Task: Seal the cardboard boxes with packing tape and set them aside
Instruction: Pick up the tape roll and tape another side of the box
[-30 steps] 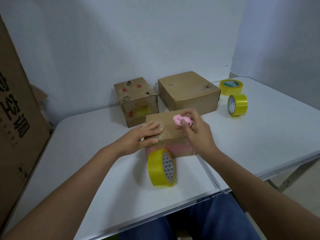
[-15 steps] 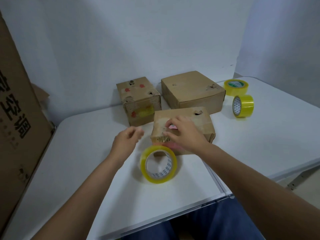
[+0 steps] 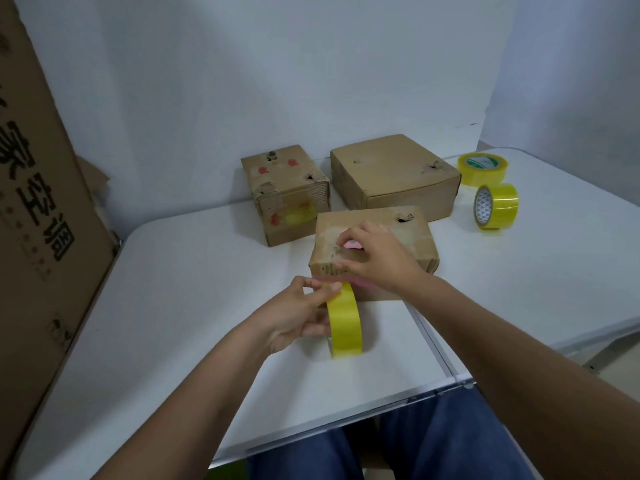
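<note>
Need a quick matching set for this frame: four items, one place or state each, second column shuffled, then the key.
Items:
1. Left hand
2. Right hand
3. Flat roll
4. Small box

States:
A. Lying on its side, far right of the table
B. Grips the near roll, which stands on edge
C. Back left, red marks on it
D. Rests on the near box, a pink object under its fingers

Pairs: 1-B, 2-D, 3-A, 4-C

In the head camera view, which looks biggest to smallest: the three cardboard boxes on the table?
1. Flat box at back right.
2. Near box under the right hand and back left box look alike; nearness to the camera leaves them unranked.
</note>
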Demonstrator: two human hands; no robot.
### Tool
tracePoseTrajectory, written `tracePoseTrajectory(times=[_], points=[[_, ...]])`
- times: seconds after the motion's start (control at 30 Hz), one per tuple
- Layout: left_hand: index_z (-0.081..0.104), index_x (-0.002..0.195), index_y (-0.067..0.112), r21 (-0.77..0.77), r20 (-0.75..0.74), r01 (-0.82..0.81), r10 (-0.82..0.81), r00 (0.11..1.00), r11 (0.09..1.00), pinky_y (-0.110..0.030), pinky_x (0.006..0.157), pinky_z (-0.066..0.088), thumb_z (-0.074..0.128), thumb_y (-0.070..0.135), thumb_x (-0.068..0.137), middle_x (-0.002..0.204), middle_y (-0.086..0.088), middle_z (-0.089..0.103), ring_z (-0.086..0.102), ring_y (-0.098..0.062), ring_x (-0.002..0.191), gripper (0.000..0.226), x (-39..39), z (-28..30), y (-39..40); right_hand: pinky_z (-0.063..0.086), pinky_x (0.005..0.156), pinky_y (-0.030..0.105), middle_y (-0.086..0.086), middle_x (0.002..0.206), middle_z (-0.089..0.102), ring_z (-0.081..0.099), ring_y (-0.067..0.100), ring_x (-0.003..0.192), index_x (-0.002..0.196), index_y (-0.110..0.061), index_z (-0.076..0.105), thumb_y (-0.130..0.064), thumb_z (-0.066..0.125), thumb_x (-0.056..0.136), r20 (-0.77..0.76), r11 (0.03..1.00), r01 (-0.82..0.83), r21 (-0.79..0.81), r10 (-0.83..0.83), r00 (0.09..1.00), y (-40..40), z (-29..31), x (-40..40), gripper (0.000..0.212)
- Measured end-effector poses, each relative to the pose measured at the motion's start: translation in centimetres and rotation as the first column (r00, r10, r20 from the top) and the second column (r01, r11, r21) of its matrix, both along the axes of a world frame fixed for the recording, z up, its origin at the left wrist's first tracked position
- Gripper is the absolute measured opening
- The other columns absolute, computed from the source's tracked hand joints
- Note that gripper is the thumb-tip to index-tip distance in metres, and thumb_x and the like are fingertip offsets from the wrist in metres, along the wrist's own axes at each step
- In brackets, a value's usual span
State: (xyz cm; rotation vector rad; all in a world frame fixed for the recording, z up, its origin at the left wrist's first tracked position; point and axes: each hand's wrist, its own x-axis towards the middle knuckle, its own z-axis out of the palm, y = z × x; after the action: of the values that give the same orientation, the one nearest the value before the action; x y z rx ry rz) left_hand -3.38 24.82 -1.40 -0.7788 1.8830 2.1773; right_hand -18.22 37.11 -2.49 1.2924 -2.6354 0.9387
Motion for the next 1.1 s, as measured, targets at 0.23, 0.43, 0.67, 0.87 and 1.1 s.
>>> tracePoseTrajectory(times=[0.23,0.43,0.67,0.87,1.1], points=[[0.05,0.126,0.005,-0.059,0.006,0.069,-0.069,0.998,0.996,-0.024,0.06,0.056,0.065,0.028,0.092,0.083,-0.004,0.072,0.072,-0.017,0.072,0.044,0.3,0.3,-0.1,0.04,0.096,0.036,0.005,0.112,0.052,0.047,0.024,0.112,0.116,-0.022,0.063,-0.03,0.073,0.082,0.075,0.996,-0.07,0.064,0.065,0.995,-0.1,0.8,-0.3,0.037],[0.063,0.106,0.008,-0.056,0.014,0.151,-0.151,0.988,0.987,-0.019,0.059,0.055,0.056,0.028,0.098,0.081,-0.002,0.074,0.072,-0.012,0.069,0.023,0.0,1.2,0.0,0.043,0.092,0.037,0.0,0.104,0.051,0.05,0.025,0.107,0.111,-0.019,0.066,-0.027,0.078,0.079,0.057,0.998,-0.061,-0.004,0.061,0.996,0.0,0.3,0.0,0.036],[0.066,0.106,0.006,-0.052,0.122,0.178,-0.17,0.978,0.983,-0.02,0.062,0.057,0.058,0.031,0.097,0.096,-0.01,0.075,0.074,-0.015,0.078,0.028,-0.2,1.2,-0.5,0.04,0.091,0.034,0.001,0.107,0.052,0.047,0.021,0.108,0.113,-0.019,0.065,-0.028,0.076,0.081,0.015,0.999,-0.047,-0.007,0.047,0.999,0.1,0.3,0.3,0.035],[0.063,0.12,0.007,-0.053,0.213,0.236,-0.22,0.952,0.97,-0.024,0.075,0.059,0.056,0.035,0.098,0.116,-0.013,0.07,0.071,-0.019,0.089,0.036,-0.2,0.6,-0.6,0.037,0.087,0.028,-0.008,0.102,0.044,0.047,0.019,0.108,0.112,-0.021,0.064,-0.029,0.075,0.081,0.013,0.999,-0.033,-0.002,0.033,0.999,0.1,0.2,0.1,0.034],[0.061,0.1,0.01,-0.084,0.058,0.052,-0.047,0.997,0.995,-0.022,0.066,0.055,0.059,0.026,0.097,0.082,-0.002,0.067,0.065,-0.012,0.07,0.017,-0.3,-0.6,-0.5,0.04,0.091,0.031,-0.004,0.106,0.05,0.046,0.017,0.109,0.114,-0.023,0.063,-0.034,0.069,0.087,0.05,0.999,-0.04,-0.003,0.04,0.998,0.4,0.3,0.2,0.03]])
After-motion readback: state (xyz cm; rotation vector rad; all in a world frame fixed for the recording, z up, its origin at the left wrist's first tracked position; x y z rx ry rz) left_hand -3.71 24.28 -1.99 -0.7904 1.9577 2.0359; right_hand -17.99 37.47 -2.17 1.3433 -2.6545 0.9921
